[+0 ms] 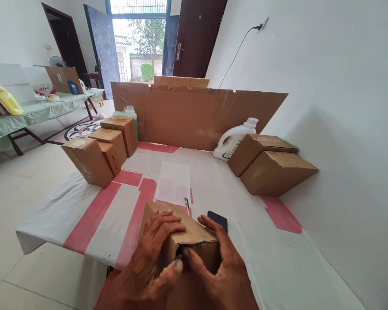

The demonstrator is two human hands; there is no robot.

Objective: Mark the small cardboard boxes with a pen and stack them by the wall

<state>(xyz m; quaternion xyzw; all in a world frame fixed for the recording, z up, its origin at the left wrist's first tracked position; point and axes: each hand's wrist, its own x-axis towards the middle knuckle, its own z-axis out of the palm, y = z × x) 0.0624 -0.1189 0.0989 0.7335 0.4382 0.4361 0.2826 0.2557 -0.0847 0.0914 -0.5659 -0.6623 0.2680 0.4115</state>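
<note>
A brown cardboard box [194,229] stands at the table's near edge, between my two hands. Spread over the top and left side of the box are the fingers of my left hand [150,258], its thumb by a dark gap under the top flap. My right hand [224,265] grips the right side, with its thumb at that gap. A small dark thing shows between the thumbs, too hidden to name. Just beyond the box lie a pen [186,206] and a dark phone [217,221], the phone close to my right fingers.
Several cardboard boxes [89,161] line the table's left edge, with a green-liquid bottle [131,113] behind. More boxes [274,172] and a white jug [234,140] stand right, by the wall. A cardboard panel [187,114] closes the back. A pale sheet [173,181] lies mid-table.
</note>
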